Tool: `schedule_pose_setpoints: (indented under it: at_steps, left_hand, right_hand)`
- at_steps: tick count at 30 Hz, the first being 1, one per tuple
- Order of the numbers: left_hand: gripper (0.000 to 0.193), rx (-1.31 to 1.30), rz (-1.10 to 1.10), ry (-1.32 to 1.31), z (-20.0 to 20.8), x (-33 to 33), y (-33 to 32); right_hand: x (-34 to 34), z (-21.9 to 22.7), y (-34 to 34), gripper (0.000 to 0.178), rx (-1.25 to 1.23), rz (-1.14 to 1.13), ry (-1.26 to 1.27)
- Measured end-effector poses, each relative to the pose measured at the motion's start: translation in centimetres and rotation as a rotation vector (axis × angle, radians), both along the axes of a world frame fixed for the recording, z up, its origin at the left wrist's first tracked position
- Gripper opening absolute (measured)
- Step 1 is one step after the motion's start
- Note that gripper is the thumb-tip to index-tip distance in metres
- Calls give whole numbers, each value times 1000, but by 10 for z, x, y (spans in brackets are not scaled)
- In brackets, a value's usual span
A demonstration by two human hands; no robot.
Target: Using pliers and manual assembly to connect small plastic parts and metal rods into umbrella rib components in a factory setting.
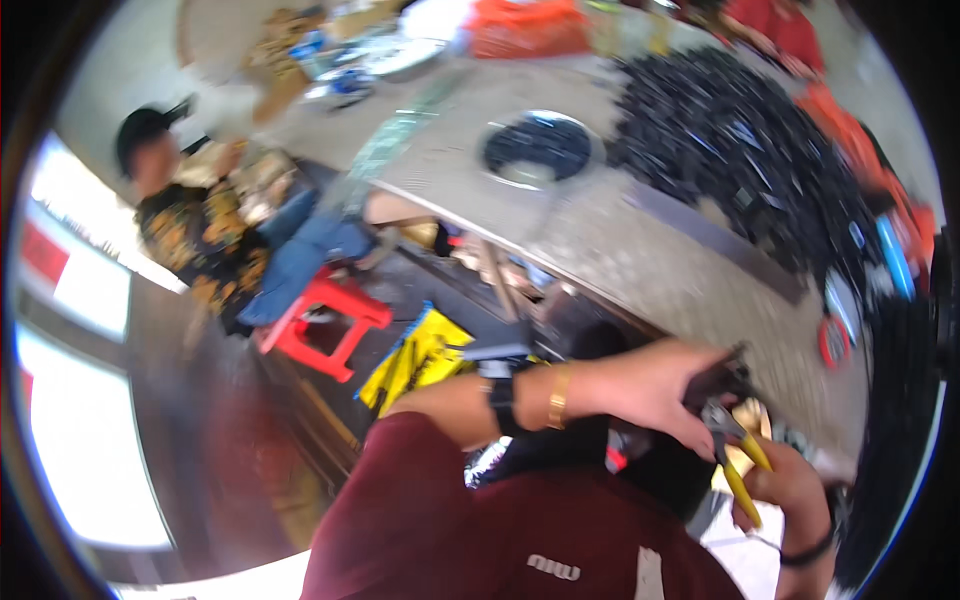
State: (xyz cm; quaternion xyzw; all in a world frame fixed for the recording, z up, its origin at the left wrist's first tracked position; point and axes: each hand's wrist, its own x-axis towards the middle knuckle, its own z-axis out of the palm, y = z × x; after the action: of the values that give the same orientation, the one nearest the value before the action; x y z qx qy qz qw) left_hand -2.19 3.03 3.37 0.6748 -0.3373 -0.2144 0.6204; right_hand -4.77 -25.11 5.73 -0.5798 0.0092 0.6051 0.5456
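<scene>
My left hand [655,385] reaches across to the right, its fingers closed round a small dark piece [722,378] that I cannot name. In my right hand [795,485] is a pair of pliers [740,494] with yellow handles. Their metal jaws meet the dark piece beside my left thumb. The handles stand apart in a narrow V. Blur hides whether the jaws bite on it. Both hands are close to my body, just off the near edge of the table [600,235].
A large heap of black strips [740,150] covers the table's right side, near a round metal bowl [535,150] of black pieces. Red-handled scissors [832,335] lie at the right. A person [200,235] sits left by a red stool [330,320]; another in red [785,40] is at the far right.
</scene>
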Motion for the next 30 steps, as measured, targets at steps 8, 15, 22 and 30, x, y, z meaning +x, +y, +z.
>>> schedule_pose_setpoints:
  at_steps: [8,15,22,30]
  left_hand:
    - [41,-353,132,45,-36,19,1]
    - [77,-453,102,194,-42,14,-11]
    - [75,-313,48,98,-37,15,-17]
    - [68,-221,53,157,-32,17,-18]
  right_hand:
    - [-7,31,34,69,-627,435,-1855]
    - [-14,-15,17,53,88,-8,-573]
    - [-49,-93,31,27,967,-250,631]
    - [-17,-47,7,29,545,-217,199]
